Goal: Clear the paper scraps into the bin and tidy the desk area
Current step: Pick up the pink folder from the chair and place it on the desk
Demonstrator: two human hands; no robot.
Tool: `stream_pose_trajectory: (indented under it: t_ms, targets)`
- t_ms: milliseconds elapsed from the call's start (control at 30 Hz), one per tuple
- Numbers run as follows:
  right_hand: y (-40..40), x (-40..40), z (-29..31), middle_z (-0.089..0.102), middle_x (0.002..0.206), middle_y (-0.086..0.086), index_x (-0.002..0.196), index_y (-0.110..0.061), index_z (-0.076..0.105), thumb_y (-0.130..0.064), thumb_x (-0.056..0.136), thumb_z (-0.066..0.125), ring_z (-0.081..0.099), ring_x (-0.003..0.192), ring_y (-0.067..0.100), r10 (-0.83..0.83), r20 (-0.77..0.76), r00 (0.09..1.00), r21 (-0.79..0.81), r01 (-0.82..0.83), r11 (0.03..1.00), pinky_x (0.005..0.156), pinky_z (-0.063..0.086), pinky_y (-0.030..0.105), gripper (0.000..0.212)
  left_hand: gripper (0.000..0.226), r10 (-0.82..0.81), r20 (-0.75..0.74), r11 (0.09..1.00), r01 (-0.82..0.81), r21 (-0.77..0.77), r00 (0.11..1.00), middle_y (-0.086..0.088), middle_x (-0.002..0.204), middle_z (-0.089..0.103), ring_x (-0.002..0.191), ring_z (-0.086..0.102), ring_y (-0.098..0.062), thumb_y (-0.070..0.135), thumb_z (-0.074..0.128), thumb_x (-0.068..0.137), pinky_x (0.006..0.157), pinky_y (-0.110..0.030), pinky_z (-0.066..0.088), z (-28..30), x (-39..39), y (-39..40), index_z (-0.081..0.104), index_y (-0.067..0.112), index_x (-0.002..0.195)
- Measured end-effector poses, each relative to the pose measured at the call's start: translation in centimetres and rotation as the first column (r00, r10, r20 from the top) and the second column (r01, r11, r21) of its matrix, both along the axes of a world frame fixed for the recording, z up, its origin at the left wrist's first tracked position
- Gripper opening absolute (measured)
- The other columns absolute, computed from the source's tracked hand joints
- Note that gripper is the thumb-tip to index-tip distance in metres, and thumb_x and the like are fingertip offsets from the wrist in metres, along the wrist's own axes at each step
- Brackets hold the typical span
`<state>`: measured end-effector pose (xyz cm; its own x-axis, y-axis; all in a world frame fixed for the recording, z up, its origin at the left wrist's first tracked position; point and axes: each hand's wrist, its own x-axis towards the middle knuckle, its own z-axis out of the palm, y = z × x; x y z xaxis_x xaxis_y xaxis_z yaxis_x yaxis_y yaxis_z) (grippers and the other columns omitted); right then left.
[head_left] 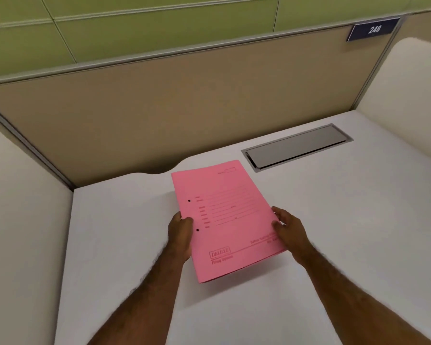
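Observation:
A pink file folder [228, 220] with printed lines and two punched holes lies over the middle of the white desk [334, 232], its far end pointing at the partition. My left hand [181, 231] grips its left edge near the holes, thumb on top. My right hand [289, 227] holds the right edge, fingers curled over it. No paper scraps or bin show in this view.
A grey metal cable flap [296, 146] is set into the desk behind the folder on the right. A beige partition [184, 100] closes the back, with a blue plate reading 248 [373, 29]. White side panels [18, 220] stand left and right.

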<state>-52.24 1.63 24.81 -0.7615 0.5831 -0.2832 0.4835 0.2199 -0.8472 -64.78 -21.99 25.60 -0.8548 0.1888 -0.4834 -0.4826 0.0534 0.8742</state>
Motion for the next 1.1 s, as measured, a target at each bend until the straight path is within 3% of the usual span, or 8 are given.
stream_pose_trajectory:
  t_ms: [200,367,567,700,767,833,967,1100]
  targets:
    - [3.3,-6.4,-2.5,0.061,0.128,0.006,0.136,-0.015,0.051,-0.006,0.096,0.045,0.060,0.109,0.027,0.030,0.044,0.999,0.034,-0.031,0.999,0.094,0.051,0.044,0.042,0.022,0.060,0.005,0.992,-0.059,-0.116,0.998,-0.002,0.089,0.074,0.082,0.070,-0.027,0.010,0.053,0.084,0.071,-0.047,0.060,-4.0,-5.6,3.3,0.065,0.023,0.098]
    - [5.2,-9.4,-4.7,0.059,0.131,0.008,0.138,-0.014,0.049,-0.009,0.098,0.044,0.061,0.108,0.029,0.059,0.088,0.994,0.039,-0.063,0.997,0.094,0.052,0.048,0.040,0.013,0.048,-0.040,0.972,-0.056,-0.227,0.998,0.004,0.080,0.073,0.070,0.070,-0.018,0.015,0.055,0.086,0.051,-0.028,0.053,-6.5,-8.2,5.1,0.063,0.026,0.089]
    - [5.6,-10.3,-5.9,0.058,0.129,0.001,0.140,-0.012,0.046,-0.032,0.095,0.055,0.060,0.111,0.025,0.026,0.087,0.996,0.022,-0.028,0.999,0.095,0.048,0.041,0.050,0.009,0.012,-0.134,0.880,-0.074,-0.469,0.991,-0.008,0.100,0.068,0.083,0.066,-0.024,0.015,0.054,0.090,0.074,-0.042,0.059,-7.7,-9.3,6.5,0.058,0.014,0.098]
    - [5.5,-10.3,-5.6,0.062,0.123,0.003,0.130,-0.018,0.052,-0.045,0.097,0.045,0.063,0.105,0.027,0.085,0.082,0.993,0.064,-0.090,0.994,0.087,0.051,0.040,0.044,0.006,-0.037,-0.189,0.865,-0.064,-0.498,0.981,-0.011,0.111,0.067,0.082,0.064,-0.022,0.016,0.055,0.091,0.078,-0.041,0.057,-7.4,-8.6,7.0,0.056,0.018,0.097]
    - [5.4,-10.1,-5.2,0.060,0.126,0.010,0.128,-0.018,0.050,-0.045,0.099,0.037,0.060,0.112,0.035,0.102,0.086,0.991,0.052,-0.106,0.993,0.096,0.049,0.049,0.042,0.029,-0.052,-0.150,0.863,-0.031,-0.505,0.987,-0.012,0.126,0.060,0.097,0.063,-0.027,0.020,0.056,0.093,0.083,-0.044,0.055,-6.9,-8.0,7.0,0.054,0.017,0.122]
    - [5.2,-9.5,-4.6,0.053,0.137,0.012,0.141,-0.017,0.042,-0.040,0.101,0.036,0.055,0.120,0.035,0.060,0.078,0.995,0.053,-0.064,0.997,0.102,0.044,0.051,0.047,0.048,-0.063,-0.116,0.856,-0.006,-0.518,0.991,-0.013,0.138,0.052,0.114,0.058,-0.032,0.023,0.056,0.094,0.088,-0.047,0.052,-6.2,-7.2,6.7,0.042,0.014,0.139]
    - [3.8,-7.2,-3.5,0.062,0.125,0.014,0.139,-0.013,0.046,-0.040,0.100,0.037,0.061,0.111,0.034,0.061,0.041,0.997,0.056,-0.063,0.996,0.098,0.048,0.050,0.047,0.053,-0.138,-0.118,0.829,0.050,-0.557,0.983,-0.015,0.147,0.043,0.129,0.047,-0.034,0.029,0.054,0.096,0.099,-0.048,0.045,-4.7,-4.9,5.1,0.038,0.012,0.143]
    - [1.9,-3.8,-2.4,0.069,0.113,0.012,0.125,-0.013,0.059,-0.041,0.100,0.037,0.063,0.106,0.031,0.059,-0.011,0.998,0.057,-0.059,0.997,0.097,0.049,0.048,0.043,0.044,-0.237,-0.168,0.804,0.096,-0.587,0.957,-0.013,0.144,0.048,0.127,0.050,-0.031,0.028,0.050,0.098,0.098,-0.042,0.046,-3.0,-1.5,3.3,0.046,0.012,0.138]
